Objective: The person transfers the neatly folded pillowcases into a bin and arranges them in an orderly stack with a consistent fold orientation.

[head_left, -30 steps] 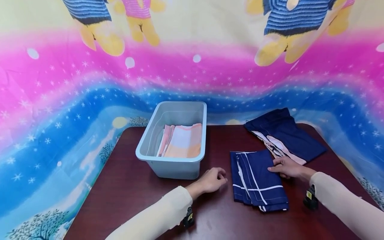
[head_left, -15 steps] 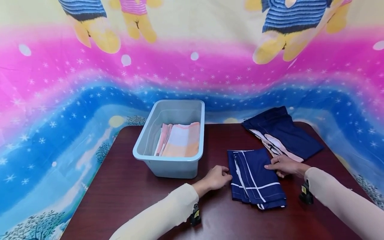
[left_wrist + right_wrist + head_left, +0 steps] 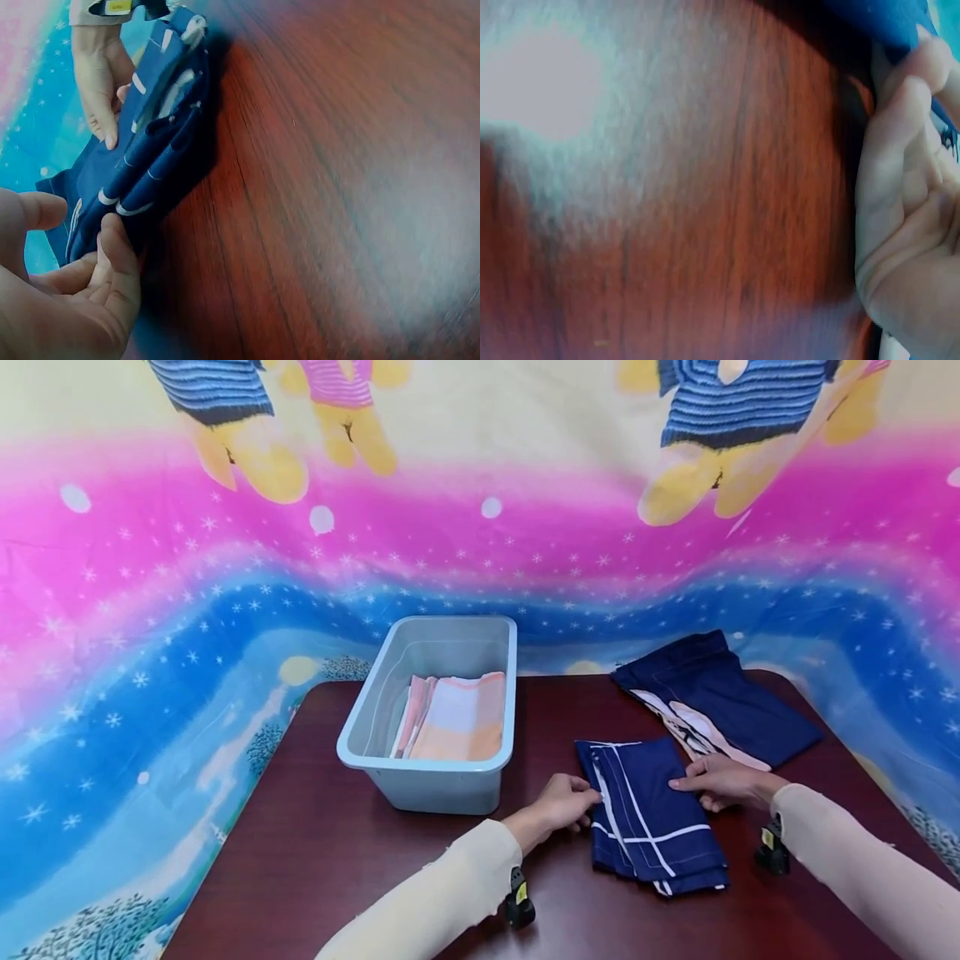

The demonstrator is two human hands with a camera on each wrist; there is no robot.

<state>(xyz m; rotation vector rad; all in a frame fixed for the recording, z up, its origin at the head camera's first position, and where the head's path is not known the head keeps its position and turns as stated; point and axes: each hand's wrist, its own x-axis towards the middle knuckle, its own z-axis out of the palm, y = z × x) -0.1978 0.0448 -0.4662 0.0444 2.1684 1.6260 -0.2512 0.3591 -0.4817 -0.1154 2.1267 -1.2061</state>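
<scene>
A folded navy cloth with white lines (image 3: 652, 827) lies on the table in front of me, its layers stacked and fanned a little at the near end. My right hand (image 3: 723, 783) pinches its right edge, thumb on top and fingers beneath. At the left edge, my left hand (image 3: 561, 803) holds the cloth with curled fingers tucked against the folds, as the left wrist view shows on the layered cloth (image 3: 127, 172). The thumb there lies over the cloth's top side. In the right wrist view only a corner of the blue cloth (image 3: 885, 22) shows beside the fingers.
A grey plastic bin (image 3: 435, 787) stands left of the cloth, with folded pink, white and orange checked cloth (image 3: 461, 718) inside. Behind the right hand lies another navy cloth (image 3: 738, 710) with a pink and white print. A patterned curtain (image 3: 480, 552) hangs behind the dark wooden table (image 3: 300, 843).
My left hand has moved right from the bare table to the cloth's left edge and taken hold there. The right hand keeps its pinch on the right edge.
</scene>
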